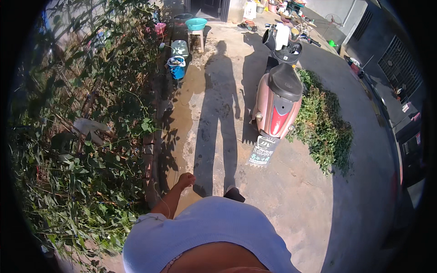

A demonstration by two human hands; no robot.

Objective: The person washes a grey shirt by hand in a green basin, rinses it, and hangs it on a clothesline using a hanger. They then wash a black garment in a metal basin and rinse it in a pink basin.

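Observation:
My left hand (186,179) hangs low beside my body, its fingers curled in with nothing visible in them. It is above the wet strip of paving, near the edge of the leafy plants (109,150). A thin cord runs along the left forearm. My right hand is out of view. Below me the tip of one dark shoe (235,194) shows past my light shirt. Ahead to the right stands a pink and red scooter (275,107) with a black seat (285,82) and a printed mud flap (263,150).
A heap of cut green plants (325,123) lies right of the scooter. Ahead on the left are a blue bucket (177,70) and a teal basin (196,23) on a stool (201,40). Clutter (296,16) lines the far wall. A doorway (207,9) stands at the back.

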